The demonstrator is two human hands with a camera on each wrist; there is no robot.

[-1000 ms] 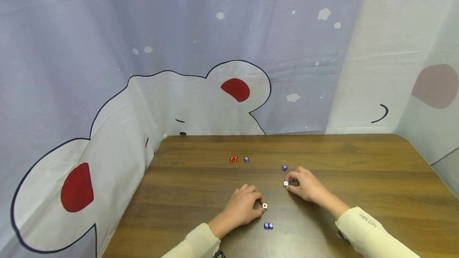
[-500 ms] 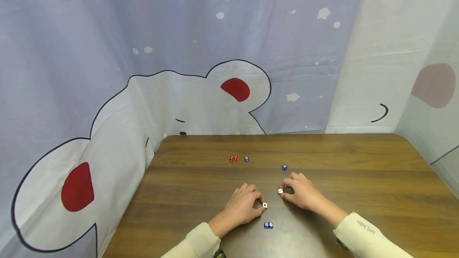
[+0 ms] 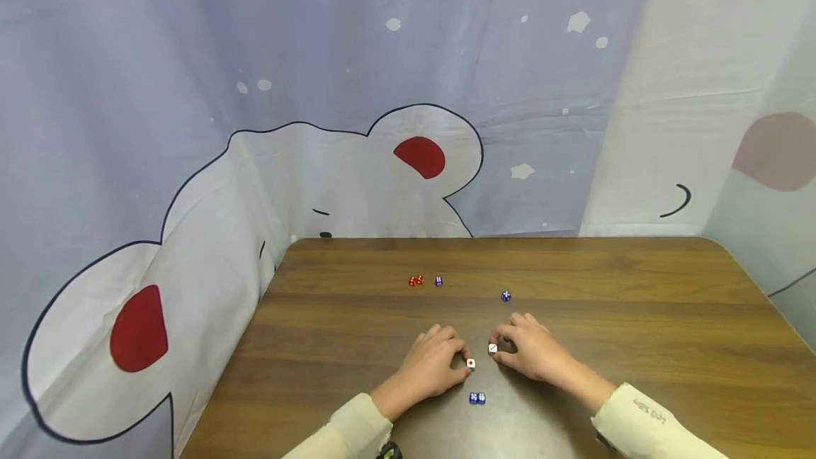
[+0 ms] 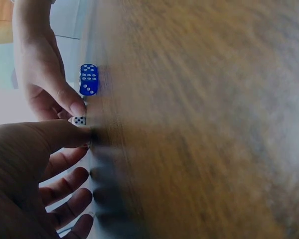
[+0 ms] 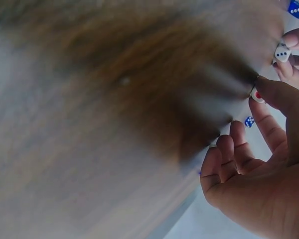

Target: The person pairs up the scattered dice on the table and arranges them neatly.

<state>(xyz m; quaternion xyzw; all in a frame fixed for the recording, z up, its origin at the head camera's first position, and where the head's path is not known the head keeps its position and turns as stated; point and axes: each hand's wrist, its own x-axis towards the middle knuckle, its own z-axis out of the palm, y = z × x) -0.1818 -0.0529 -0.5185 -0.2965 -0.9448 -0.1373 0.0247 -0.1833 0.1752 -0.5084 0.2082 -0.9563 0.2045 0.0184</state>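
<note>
- Printed cloth backdrop, pale blue and white; dark strokes at its upper left corner are cut off by the top edge, so any lettering there cannot be read.
- Wood-grain counter, its near edge out of the head view; both wrist views blur much of its grain.
- Cream sleeves, cropped below; the right one bears cursive writing, apparently starting "Let's", the rest too small to be sure of.
- Left hand, thumb and index finger pinching a white die, near the counter's middle; its thumb mostly covers that die in the left wrist view.
- Right hand, pinching another white die, just beside the first, thumb partly masking its red pip in the right wrist view.
- Dark round item at the left cuff, cut off, unidentifiable.
- Two blue dice, touching, nearer the person.
- Two red dice farther back, pips hard to count; beside them a blue die.
- Lone blue die beyond the right hand.
- White die in the left hand, red pip upward.
- White die in the right, top pips tiny.
</note>
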